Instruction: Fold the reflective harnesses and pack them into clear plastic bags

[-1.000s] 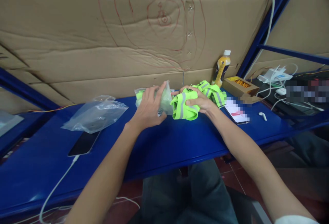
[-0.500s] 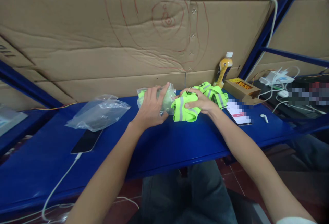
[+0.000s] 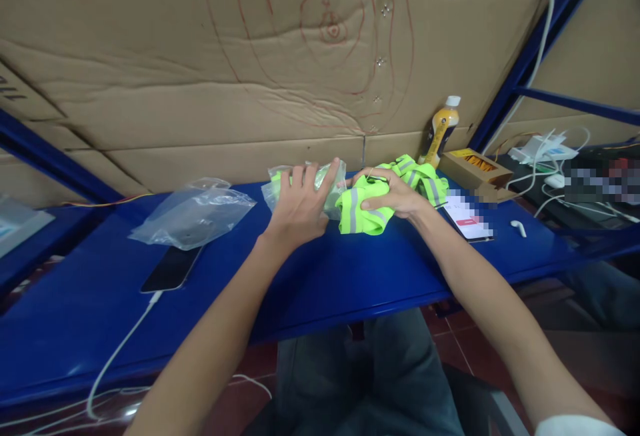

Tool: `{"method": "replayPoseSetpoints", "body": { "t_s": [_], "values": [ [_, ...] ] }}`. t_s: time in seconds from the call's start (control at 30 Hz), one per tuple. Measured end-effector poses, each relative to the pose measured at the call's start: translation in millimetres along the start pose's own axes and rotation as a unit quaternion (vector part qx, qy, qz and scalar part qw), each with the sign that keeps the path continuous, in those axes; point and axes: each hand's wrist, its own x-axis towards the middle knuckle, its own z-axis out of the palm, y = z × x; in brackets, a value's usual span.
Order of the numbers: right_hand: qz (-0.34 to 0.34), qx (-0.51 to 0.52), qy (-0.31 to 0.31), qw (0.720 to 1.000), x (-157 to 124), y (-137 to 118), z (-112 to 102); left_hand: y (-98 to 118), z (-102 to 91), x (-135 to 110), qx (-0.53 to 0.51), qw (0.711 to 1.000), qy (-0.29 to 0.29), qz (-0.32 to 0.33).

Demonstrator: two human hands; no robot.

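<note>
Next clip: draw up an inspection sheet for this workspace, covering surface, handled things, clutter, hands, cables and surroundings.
Surface: glossy blue tabletop.
Handled things: neon-green fabric bundle with grey stripes; crinkled clear plastic bag with green contents.
Clutter: loose clear plastic bag overlapping black rectangular phone; yellow-and-dark plastic bottle with white cap; brown cardboard box; white plastic earbud.
Hands: left hand over the crinkled bag, its grip unclear; right hand gripping the bundle.
Cables: thin white cable plugged into the phone; more white cables at far right.
Surroundings: brown cardboard panel with red rings; blue metal frame.
</note>
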Motion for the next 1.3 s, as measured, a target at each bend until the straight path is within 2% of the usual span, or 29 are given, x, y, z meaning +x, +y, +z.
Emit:
{"method": "replayPoseSetpoints", "body": {
  "t_s": [0.1,0.2,0.3,0.47,0.57,0.7,0.83,0.97,1.1,1.2,1.3],
  "values": [
    [-0.015,-0.071,-0.025,0.997,0,-3,-2,-5,4.5,1,-0.049,0.999,0.006,-0.007],
    [-0.043,-0.193,-0.045,0.979,2,-8,-6,-12,9.2,1,-0.134,0.991,0.017,-0.001],
    [-0.046,-0.248,-0.058,0.966,3,-10,-10,-15,11.5,0,-0.166,0.986,0.013,0.009],
    [-0.039,-0.225,-0.057,0.972,3,-6,-8,0,12.4,-2,-0.045,0.998,-0.029,0.024],
    [0.006,-0.187,-0.072,0.98,4,-2,-4,12,11.9,-1,0.006,0.999,-0.032,0.014],
    [0.07,-0.168,-0.1,0.978,3,0,-2,14,11.6,1,-0.025,0.999,-0.033,0.031],
    [0.079,-0.167,-0.108,0.977,2,-2,-5,6,14.1,1,-0.069,0.996,-0.022,0.044],
    [0.061,-0.105,-0.053,0.991,1,-4,-16,-2,14.0,0,-0.092,0.995,0.022,0.031],
    [0.041,-0.019,0.072,0.996,1,-8,-24,-5,9.9,1,-0.098,0.994,0.046,0.022],
    [0.016,-0.04,0.132,0.99,3,-8,-19,-2,10.4,1,-0.123,0.988,0.068,0.058],
    [-0.018,-0.102,0.151,0.983,7,-4,-9,2,16.1,0,-0.156,0.981,0.089,0.067]
  ]
}}
